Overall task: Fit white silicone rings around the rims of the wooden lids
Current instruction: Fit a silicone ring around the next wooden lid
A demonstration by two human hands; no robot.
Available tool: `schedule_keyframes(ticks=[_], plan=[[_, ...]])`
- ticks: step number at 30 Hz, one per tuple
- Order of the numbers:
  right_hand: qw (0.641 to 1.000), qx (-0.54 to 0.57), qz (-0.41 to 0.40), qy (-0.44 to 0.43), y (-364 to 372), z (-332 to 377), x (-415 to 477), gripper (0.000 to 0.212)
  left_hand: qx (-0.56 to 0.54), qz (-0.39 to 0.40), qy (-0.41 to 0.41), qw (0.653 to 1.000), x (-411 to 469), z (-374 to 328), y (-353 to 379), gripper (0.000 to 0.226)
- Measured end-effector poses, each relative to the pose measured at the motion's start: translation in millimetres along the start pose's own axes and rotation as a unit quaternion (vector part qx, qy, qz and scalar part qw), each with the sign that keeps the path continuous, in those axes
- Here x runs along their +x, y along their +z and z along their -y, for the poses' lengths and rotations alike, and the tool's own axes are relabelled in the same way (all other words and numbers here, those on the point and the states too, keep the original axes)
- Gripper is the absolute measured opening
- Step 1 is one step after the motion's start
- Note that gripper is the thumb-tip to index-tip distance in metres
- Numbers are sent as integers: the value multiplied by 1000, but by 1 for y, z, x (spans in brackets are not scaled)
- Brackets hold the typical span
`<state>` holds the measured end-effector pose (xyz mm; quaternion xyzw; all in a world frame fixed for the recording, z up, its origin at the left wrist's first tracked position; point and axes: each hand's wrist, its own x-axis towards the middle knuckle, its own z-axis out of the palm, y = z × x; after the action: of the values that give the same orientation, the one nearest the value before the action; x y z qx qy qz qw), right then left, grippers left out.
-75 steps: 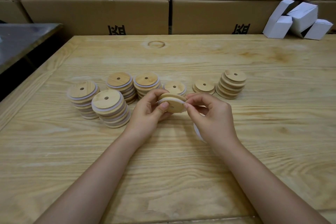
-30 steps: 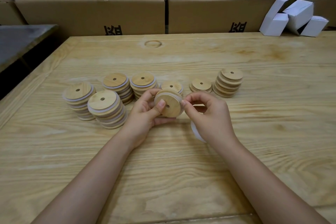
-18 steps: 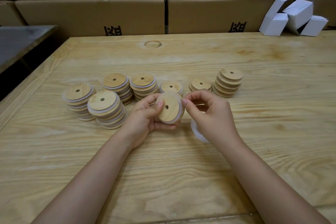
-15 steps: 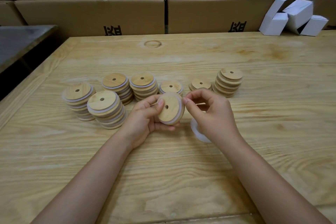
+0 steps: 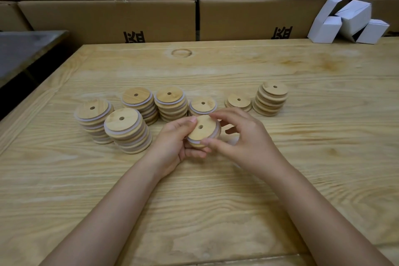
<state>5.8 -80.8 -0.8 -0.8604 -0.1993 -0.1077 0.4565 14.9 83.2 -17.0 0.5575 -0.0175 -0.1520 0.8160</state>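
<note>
1. Wooden lid (image 5: 201, 129) is just below centre of frame, lifted clear of the table (image 5: 216, 201), its face tilted toward the camera with the centre hole showing.
2. Grip: left hand (image 5: 172, 142) cradles it from the left and beneath, fingers curled under and thumb on the upper left edge. The right hand (image 5: 244, 142) pinches the rim, forefinger on the top edge and thumb on the lower edge.
3. The white silicone ring (image 5: 192, 142) shows as a pale band along the lower left and right edges of the lid. The far side is hidden by fingers, so I cannot tell whether it is seated all round.
4. Judgement: the step in hand is the final seating and check of the ring.
5. Method: keep the left hand as the fixture. Turn the lid in small steps and run the right thumb and forefinger round the rim, pressing the ring down evenly. Watch for a twist or a bulge. Do not pull hard on one side, or the opposite side may lift off.
6. Stock: ringed stacks (image 5: 127, 129) stand at middle left and bare stacks (image 5: 271, 97) right of centre. The short ringed stack (image 5: 203, 104) just behind the hands looks the likely place for this lid.
7. Background: cardboard boxes (image 5: 108, 17) run along the top of the frame, with white cartons (image 5: 349, 21) at upper right.
</note>
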Motion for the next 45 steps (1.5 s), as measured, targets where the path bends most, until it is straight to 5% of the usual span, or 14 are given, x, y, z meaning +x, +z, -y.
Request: schedule_keyframes(ticks=[5,12,16,27,39,42,45], plan=[[994,-99,45,-16,13,0,-2,70,88,-46,41,994,-1,4,3,27],[998,41,-43,37,17,0,8,55,52,-55,86,993,0,1,4,29],[995,9,-93,42,11,-6,25,52,64,-109,106,986,2,0,3,20],[990,-126,-17,66,13,-30,77,59,95,-104,106,984,3,2,2,24],[992,-117,43,36,27,-32,78,68,100,-103,94,985,3,1,1,24],[988,-143,-8,59,18,-34,78,54,98,-106,95,985,2,1,2,22],[956,-284,-30,65,8,-42,79,32,98,-109,93,985,2,1,3,21]])
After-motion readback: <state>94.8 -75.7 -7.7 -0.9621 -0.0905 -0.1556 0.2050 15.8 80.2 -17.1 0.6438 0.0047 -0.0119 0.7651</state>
